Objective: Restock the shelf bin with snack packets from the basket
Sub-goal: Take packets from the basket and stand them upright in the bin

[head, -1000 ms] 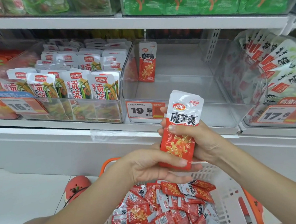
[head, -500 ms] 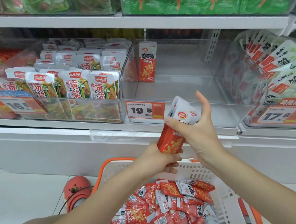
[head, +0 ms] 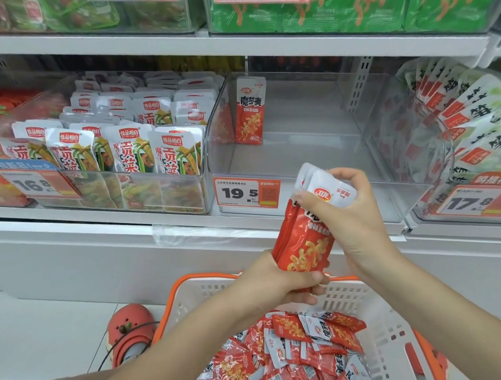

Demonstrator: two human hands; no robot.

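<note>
While both my hands (head: 348, 219) grip a squared stack of packets (head: 307, 239) above the basket (head: 192, 292), the bin (head: 301, 153) holds one packet; next I'd lift them in upright.

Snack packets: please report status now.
Both hands grip one stack of packets above basket. Shelf bin holds one packet. Path open.

The white shelf (head: 183, 209) carries clear bins (head: 378, 157) side by side; the pale floor (head: 41, 329) bears the orange-rimmed basket (head: 376, 309).
</note>
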